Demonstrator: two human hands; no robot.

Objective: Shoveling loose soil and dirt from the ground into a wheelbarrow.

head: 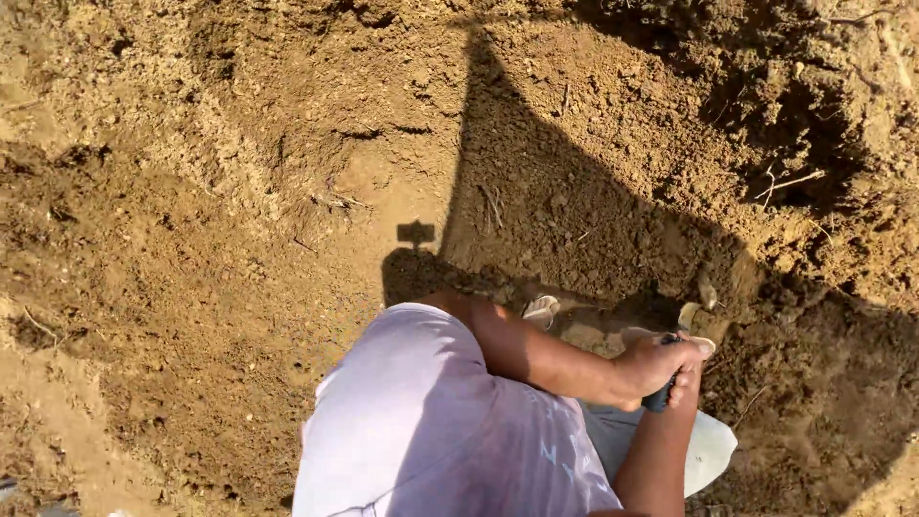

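Note:
Both of my hands close together around the dark handle [659, 396] of a digging tool at the lower right. My left hand [649, 366] reaches across from my shoulder and grips the handle from above. My right hand [687, 381] comes up from the bottom edge and wraps the same handle from the right. A pale metal part of the tool [688, 314] pokes into the shaded brown soil [574, 220] just beyond my hands. How deep the tool sits in the earth is hidden by shadow.
Loose, clumpy earth with small roots [790, 182] surrounds me, with a dug hollow [795, 115] at the upper right. A pale sandal-like object [542, 308] lies by my left arm. My light shirt [421, 421] fills the bottom centre. A white shape [713, 450] sits below my right forearm.

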